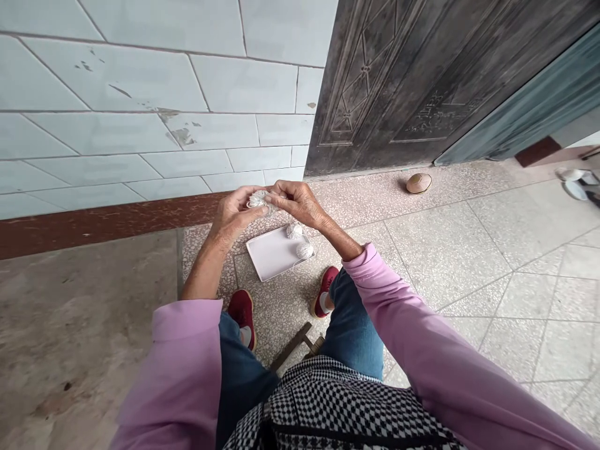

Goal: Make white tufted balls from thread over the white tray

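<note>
Between my two hands is a small white piece of yarn work (257,199) with a looped, frilly edge. My left hand (230,212) is closed on its left side, thumb in front. The fingers of my right hand (297,201) pinch its right side; whether they also hold a hook or needle I cannot make out. Below my hands a shallow white tray (272,255) lies on the floor. Two balls of white yarn rest at its right end, the upper ball (294,230) and the lower ball (304,250). A loose strand is near the lower one.
My red shoes (241,315) stand either side below the tray. Part of a wooden stool (293,347) shows between my legs. Ahead are a tiled wall (154,134) and a dark carved door (384,87). A round tan object (419,183) sits by the door.
</note>
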The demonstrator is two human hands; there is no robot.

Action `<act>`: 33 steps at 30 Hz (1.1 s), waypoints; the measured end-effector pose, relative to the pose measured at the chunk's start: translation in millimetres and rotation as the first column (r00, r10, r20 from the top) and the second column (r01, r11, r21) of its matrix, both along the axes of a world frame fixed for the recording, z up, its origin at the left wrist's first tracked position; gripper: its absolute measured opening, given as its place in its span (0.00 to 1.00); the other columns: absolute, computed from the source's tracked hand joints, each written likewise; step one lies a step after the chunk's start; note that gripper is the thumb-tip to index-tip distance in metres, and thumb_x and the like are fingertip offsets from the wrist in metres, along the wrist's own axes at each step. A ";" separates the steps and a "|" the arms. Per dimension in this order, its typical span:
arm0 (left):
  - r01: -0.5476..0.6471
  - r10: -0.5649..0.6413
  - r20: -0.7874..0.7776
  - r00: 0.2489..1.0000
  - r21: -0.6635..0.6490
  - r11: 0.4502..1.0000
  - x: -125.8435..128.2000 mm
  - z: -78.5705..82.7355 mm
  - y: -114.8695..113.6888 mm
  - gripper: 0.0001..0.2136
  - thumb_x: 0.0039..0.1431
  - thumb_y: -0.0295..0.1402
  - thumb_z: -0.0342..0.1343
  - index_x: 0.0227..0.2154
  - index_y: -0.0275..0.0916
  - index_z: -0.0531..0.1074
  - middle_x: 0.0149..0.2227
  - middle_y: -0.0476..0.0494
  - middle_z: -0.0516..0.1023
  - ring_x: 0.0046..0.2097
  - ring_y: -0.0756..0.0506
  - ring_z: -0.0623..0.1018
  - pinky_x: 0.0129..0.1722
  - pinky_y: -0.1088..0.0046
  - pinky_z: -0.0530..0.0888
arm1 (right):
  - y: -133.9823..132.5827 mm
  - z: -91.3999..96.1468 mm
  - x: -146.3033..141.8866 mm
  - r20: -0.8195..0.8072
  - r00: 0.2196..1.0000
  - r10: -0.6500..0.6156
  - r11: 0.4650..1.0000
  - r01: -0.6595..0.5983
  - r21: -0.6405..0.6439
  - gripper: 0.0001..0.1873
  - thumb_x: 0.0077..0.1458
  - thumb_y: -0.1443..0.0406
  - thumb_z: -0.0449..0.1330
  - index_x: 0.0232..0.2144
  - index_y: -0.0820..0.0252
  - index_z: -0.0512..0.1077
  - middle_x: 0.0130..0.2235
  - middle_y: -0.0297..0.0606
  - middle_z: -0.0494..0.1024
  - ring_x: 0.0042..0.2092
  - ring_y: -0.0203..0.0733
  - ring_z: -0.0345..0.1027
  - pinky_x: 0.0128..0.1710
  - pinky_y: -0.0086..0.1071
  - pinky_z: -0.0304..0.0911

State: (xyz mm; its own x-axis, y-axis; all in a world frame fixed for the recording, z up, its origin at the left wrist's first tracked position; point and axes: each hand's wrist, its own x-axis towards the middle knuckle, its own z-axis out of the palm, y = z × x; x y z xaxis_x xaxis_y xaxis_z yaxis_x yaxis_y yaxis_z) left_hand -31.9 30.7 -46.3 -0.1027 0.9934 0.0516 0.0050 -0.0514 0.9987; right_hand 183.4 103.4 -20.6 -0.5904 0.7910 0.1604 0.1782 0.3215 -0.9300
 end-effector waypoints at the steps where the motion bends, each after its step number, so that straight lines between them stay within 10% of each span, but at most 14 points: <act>1: 0.046 -0.046 0.015 0.999 -0.016 0.999 3.3 2.6 -1.4 0.31 0.49 0.49 0.89 0.53 0.42 0.90 0.49 0.39 0.93 0.49 0.35 0.88 0.50 0.59 0.87 | 3.7 -2.3 4.5 -0.028 1.000 -0.009 1.000 0.008 -0.009 0.39 0.79 0.38 0.81 0.30 0.52 0.68 0.29 0.30 0.68 0.35 0.41 0.57 0.39 0.37 0.59; 8: 0.223 -0.184 0.338 0.923 -0.080 0.971 25.7 4.9 1.8 0.29 0.48 0.43 0.89 0.53 0.41 0.93 0.51 0.36 0.92 0.48 0.37 0.89 0.44 0.62 0.89 | 18.1 -21.2 25.1 -0.210 0.977 -0.036 0.994 0.013 -0.113 0.41 0.71 0.31 0.83 0.33 0.50 0.67 0.31 0.29 0.65 0.34 0.40 0.52 0.32 0.34 0.58; 14: 0.142 -0.117 0.440 0.890 -0.024 0.989 33.8 -3.7 11.4 0.27 0.45 0.36 0.86 0.48 0.42 0.84 0.47 0.40 0.90 0.48 0.38 0.89 0.46 0.62 0.92 | 13.7 -26.8 32.6 -0.039 0.993 -0.108 0.992 0.105 -0.063 0.30 0.87 0.54 0.74 0.32 0.53 0.68 0.32 0.29 0.67 0.37 0.41 0.58 0.41 0.35 0.60; 24: -0.249 0.228 0.158 0.961 0.125 0.960 13.8 -36.4 26.1 0.35 0.46 0.45 0.86 0.48 0.50 0.68 0.44 0.45 0.83 0.49 0.35 0.88 0.47 0.60 0.88 | -17.2 -19.0 7.0 0.230 0.967 0.109 0.992 -0.120 0.032 0.24 0.88 0.61 0.65 0.34 0.51 0.66 0.34 0.33 0.72 0.41 0.46 0.66 0.49 0.39 0.64; 33: -0.204 0.221 -0.093 0.971 0.165 0.965 -0.9 -33.6 15.0 0.31 0.48 0.44 0.87 0.46 0.49 0.72 0.39 0.50 0.83 0.39 0.41 0.81 0.39 0.64 0.80 | -20.3 2.0 -2.1 0.152 0.985 0.080 0.997 -0.081 0.003 0.27 0.89 0.50 0.69 0.34 0.51 0.72 0.36 0.37 0.74 0.42 0.49 0.68 0.47 0.41 0.67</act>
